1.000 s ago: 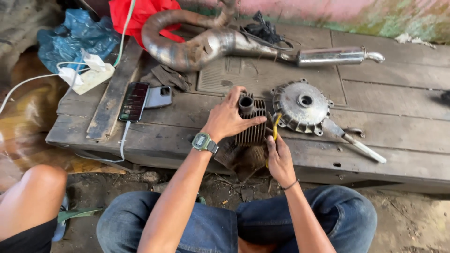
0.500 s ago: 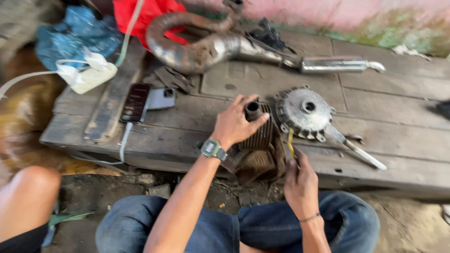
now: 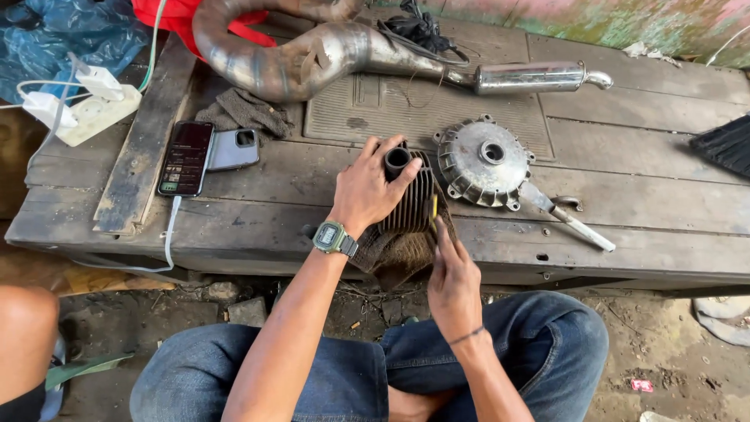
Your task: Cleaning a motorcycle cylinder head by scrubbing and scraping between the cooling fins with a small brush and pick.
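A dark finned engine cylinder (image 3: 412, 202) stands at the front edge of a low wooden platform (image 3: 641, 195), on a brown rag (image 3: 400, 252). My left hand (image 3: 369, 187), with a wristwatch on its wrist, grips the cylinder from the left and over its top port. My right hand (image 3: 453, 277) holds a thin yellow-handled tool (image 3: 434, 209) against the cylinder's right side; the tool's tip is hidden by the fins.
A round metal hub cover (image 3: 484, 162) with a lever lies right of the cylinder. A chrome exhaust pipe (image 3: 328, 55) runs along the back. Two phones (image 3: 205, 153), a grey rag (image 3: 246, 113) and a white power strip (image 3: 86, 109) lie at the left. Another person's knee (image 3: 27, 336) shows bottom left.
The view has shifted and sharpened. My right hand with the yellow tool has moved up closer against the cylinder's side. My left hand keeps its grip on the cylinder.
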